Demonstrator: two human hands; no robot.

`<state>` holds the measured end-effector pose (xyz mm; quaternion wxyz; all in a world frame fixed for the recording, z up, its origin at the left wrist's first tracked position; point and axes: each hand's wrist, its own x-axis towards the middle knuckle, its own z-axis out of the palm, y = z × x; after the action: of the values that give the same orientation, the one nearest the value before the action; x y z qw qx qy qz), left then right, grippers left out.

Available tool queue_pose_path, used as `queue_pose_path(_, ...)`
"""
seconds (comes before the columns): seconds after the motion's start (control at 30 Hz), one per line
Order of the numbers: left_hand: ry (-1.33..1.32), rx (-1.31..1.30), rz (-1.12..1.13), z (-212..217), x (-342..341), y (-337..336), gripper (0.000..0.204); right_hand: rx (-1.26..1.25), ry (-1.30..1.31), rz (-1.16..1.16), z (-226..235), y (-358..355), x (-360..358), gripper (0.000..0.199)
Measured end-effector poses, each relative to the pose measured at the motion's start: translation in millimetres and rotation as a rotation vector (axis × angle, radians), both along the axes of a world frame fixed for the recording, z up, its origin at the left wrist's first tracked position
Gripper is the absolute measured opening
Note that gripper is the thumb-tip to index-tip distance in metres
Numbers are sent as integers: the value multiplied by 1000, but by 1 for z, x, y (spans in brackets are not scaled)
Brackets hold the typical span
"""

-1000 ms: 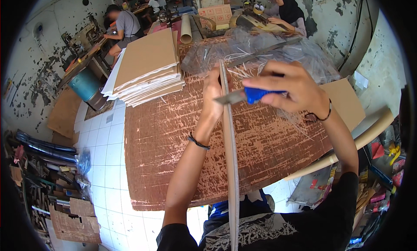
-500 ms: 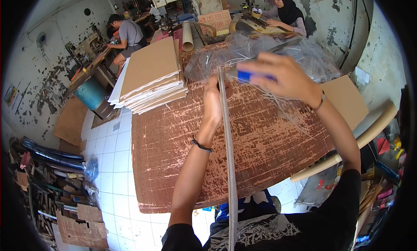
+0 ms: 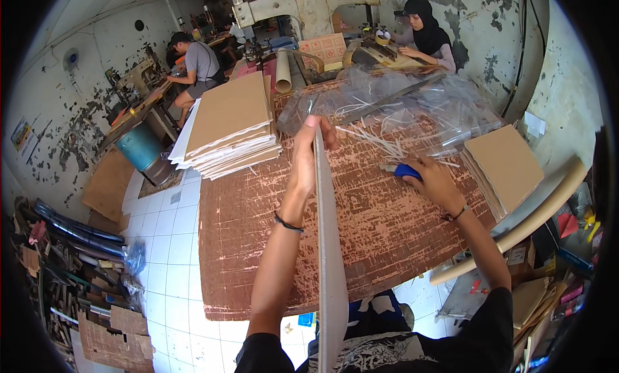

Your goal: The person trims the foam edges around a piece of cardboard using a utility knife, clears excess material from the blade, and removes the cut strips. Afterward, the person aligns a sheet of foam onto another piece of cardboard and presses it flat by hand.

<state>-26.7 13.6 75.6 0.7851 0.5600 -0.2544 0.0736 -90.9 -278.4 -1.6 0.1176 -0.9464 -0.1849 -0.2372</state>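
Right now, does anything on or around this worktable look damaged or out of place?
Yes: the brown tabletop is heavily scored, with paler patches showing. Thin white strips lie scattered untidily near the blue-handled cutter in the right hand, and the wall paint is peeling.

Setting: a workshop. Landmark: the bench (image 3: 232, 244), its brown top heavily scored with cut marks. On its left, a stack of brown board (image 3: 229, 115); at its right edge, a smaller board pile (image 3: 506, 163); between them, pale offcut strips (image 3: 380, 141) and a blue-handled cutter (image 3: 407, 171). Beyond the bench, a large pale metal machine (image 3: 303, 7) and two seated people bent over work. Left of it, a blue drum (image 3: 137, 147) and heaped scrap (image 3: 58, 276). Walls peeling; tiled floor (image 3: 167, 257) beneath.
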Motion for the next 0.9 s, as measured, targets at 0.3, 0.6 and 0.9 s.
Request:
queue_pose_path(0.3,107,-302,-527,3,36,45,33,130,-51,-78,-22,-10,-8,39)
queue_pose_path(0.6,-314,-630,-876,5,50,64,54,185,-61,-36,-27,-12,-9,35)
queue_pose_path(0.9,-218,-575,-600,37,49,84,33,192,-56,-57,-29,-15,-7,35)
